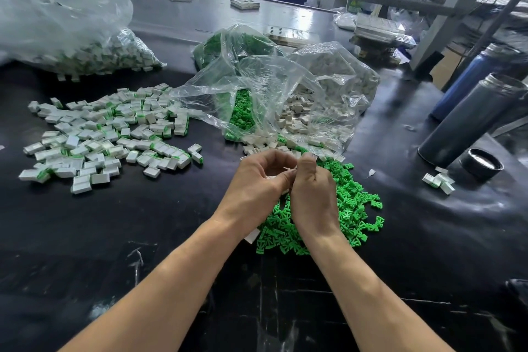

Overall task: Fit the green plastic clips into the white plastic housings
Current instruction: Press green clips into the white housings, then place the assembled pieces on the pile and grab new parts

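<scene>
Both my hands are up over the black table (143, 237), knuckles together: left hand (258, 183) curled, right hand (313, 194) curled w/ thumb pressed on top, pinching smth small & white between them, prob a white housing, too hidden to be sure. Green clips (351, 206) lie in a loose heap right under/beside my right hand, way too many to count, small matte plastic w/ forked prongs. More spill from a clear crinkly bag (257, 86), next to blocky off-white empty housings (297, 120) in 1 more clear bag. Left of me, a wide scatter of finished pieces (108, 134), 100+ approx, glossy white rectangles w/ green edge; 1 big bag (71, 23) of same behind. Right side: 2 metal flasks (471, 120), cylindrical, 1 grey 1 blue, 1 round black cap (483, 163), & approx 4 finished pieces (440, 180) near it
</scene>
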Action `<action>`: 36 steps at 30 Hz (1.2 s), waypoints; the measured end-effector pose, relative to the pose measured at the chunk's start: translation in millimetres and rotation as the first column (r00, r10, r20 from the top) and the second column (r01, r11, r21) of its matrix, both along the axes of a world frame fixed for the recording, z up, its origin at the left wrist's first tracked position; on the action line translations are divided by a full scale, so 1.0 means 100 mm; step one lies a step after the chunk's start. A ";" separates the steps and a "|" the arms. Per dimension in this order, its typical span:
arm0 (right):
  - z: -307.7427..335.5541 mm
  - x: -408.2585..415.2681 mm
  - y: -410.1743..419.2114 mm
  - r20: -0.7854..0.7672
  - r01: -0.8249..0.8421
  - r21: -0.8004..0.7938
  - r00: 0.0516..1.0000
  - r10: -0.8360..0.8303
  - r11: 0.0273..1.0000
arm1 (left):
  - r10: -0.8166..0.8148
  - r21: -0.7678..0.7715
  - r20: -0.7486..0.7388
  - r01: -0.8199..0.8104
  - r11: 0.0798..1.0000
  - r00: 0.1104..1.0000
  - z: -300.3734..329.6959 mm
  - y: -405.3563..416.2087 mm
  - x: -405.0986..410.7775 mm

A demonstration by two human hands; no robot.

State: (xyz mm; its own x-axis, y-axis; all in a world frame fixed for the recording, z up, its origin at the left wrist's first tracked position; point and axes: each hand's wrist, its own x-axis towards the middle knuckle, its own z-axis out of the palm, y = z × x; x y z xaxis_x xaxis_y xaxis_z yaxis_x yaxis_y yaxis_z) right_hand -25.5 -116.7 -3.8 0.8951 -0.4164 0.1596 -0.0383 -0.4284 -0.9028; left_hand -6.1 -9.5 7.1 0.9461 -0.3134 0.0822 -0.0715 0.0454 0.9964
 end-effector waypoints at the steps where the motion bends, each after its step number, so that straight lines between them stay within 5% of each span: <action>1: 0.00 0.00 0.00 0.008 0.004 -0.009 1.000 -0.003 1.000 | 0.005 0.000 -0.002 -0.005 1.000 1.000 0.00 0.00 0.00; 10: -0.05 0.04 0.01 0.046 0.031 -0.043 0.999 -0.029 0.999 | 0.026 0.005 0.007 -0.026 1.000 1.000 0.00 0.00 -0.02; 17: -0.02 -0.01 -0.02 0.046 -0.079 0.161 0.996 0.072 0.984 | 0.048 0.031 0.053 -0.050 0.998 0.997 0.03 0.05 0.01; 25: 0.01 -0.09 -0.21 0.191 -0.172 0.116 0.970 0.147 0.978 | 0.117 0.098 0.057 -0.123 0.988 0.991 0.05 0.14 0.08; 36: -0.04 -0.07 -0.23 0.124 -0.143 0.098 0.984 0.131 0.985 | 0.048 0.249 0.217 -0.103 0.963 0.975 0.01 0.17 0.07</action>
